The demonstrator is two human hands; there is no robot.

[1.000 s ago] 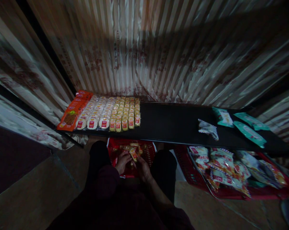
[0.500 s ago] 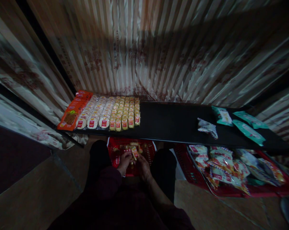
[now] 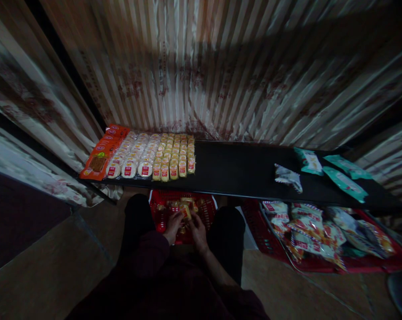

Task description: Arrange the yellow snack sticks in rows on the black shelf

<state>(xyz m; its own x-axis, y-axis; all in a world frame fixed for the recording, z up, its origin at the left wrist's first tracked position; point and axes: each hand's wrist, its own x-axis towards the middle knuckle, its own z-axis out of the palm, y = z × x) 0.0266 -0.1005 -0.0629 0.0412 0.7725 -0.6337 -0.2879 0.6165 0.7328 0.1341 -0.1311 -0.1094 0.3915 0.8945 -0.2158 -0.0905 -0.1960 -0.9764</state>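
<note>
Between my knees stands a red basket [image 3: 207, 209] with several small gold-wrapped snacks in it. Over it, my left hand [image 3: 174, 226] and my right hand [image 3: 197, 229] both close their fingers on one small wrapped snack [image 3: 186, 212], left hand on its left side, right hand on its right. Above, on the black shelf [image 3: 234, 169], similar yellow wrapped snacks [image 3: 173, 171] stand in tight rows. Left of them are rows of round white packaged cakes [image 3: 128, 170], then orange packets [image 3: 96, 164] at the shelf's left end.
Teal packets [image 3: 344, 182] and a silvery white packet [image 3: 287, 177] lie on the right part of the shelf. Below them, a larger red basket [image 3: 371, 266] holds several snack bags [image 3: 306, 222]. A striped curtain [image 3: 187, 66] hangs behind; dark posts frame the shelf.
The snack between my hands has turned, so its printed label shows less. Both hands stay over the small basket, with the right fingers slightly higher.
</note>
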